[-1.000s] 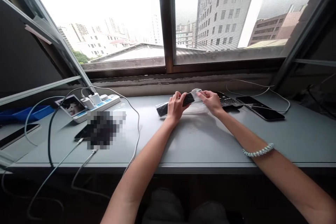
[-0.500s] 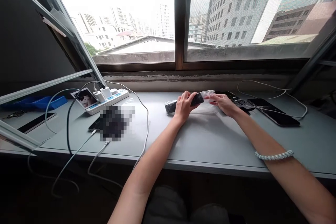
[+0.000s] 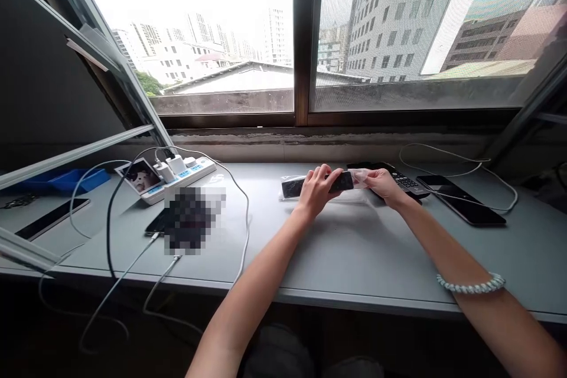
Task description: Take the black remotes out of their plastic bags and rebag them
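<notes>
A long, slim black bar-shaped object lies level just over the desk, partly inside a clear plastic bag; its exact kind I cannot make out. My left hand is wrapped around its middle, fingers over the top and thumb along the near side. The crumpled end of the plastic bag is pinched between the thumb and fingers of my right hand. Just behind and right of that hand rests a black remote control with rows of buttons, partly hidden by the hand.
A black phone lies at the right with a white cable over it. To the left stand a white power strip with plugs, a photo card, a blue tray and a pixelated dark object. Cables hang over the desk's front edge.
My right hand has drawn slightly right with the bag's end, closing its pinch. The black object has turned more level, and its right end shows more. The view has tilted slightly.
</notes>
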The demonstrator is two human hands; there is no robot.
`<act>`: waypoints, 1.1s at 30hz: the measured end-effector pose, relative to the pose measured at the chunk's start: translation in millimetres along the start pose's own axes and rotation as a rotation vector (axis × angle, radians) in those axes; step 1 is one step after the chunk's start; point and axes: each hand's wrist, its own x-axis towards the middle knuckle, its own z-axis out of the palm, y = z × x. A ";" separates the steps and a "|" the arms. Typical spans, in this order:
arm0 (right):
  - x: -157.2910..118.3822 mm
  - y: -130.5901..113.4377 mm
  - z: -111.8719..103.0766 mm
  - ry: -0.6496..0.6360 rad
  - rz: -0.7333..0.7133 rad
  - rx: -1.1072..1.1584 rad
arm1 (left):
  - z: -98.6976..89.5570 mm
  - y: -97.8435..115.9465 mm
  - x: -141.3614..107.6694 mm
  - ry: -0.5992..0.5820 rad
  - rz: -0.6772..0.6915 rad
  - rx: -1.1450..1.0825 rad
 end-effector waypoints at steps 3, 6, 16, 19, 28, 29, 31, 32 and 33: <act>-2.6 -6.6 -5.4 -0.057 0.041 0.016 | -2.1 5.0 1.9 -0.002 -0.012 -0.006; -8.1 -19.6 -9.8 -0.201 0.053 0.066 | -5.8 7.5 2.9 0.011 -0.031 -0.019; -10.0 -22.6 -9.9 -0.293 0.043 0.077 | -15.6 6.8 3.7 0.055 0.028 0.037; -11.4 -23.7 -6.4 -0.252 0.045 0.051 | -18.1 9.7 4.3 0.050 0.033 0.072; -16.6 -38.0 -9.8 -0.112 0.030 0.056 | -28.0 -0.2 8.4 0.035 0.044 0.207; -16.2 -36.1 -12.2 -0.105 0.036 0.057 | -27.1 -2.6 8.3 0.028 0.044 0.207; -14.5 -30.7 -17.0 -0.079 0.048 0.062 | -24.7 -8.3 8.4 -0.005 0.032 0.182; -13.3 -27.6 -19.1 -0.053 0.056 0.063 | -23.5 -11.5 8.6 -0.034 0.018 0.155; -11.9 -24.4 -20.9 -0.007 0.065 0.061 | -22.4 -14.6 8.8 -0.068 -0.003 0.123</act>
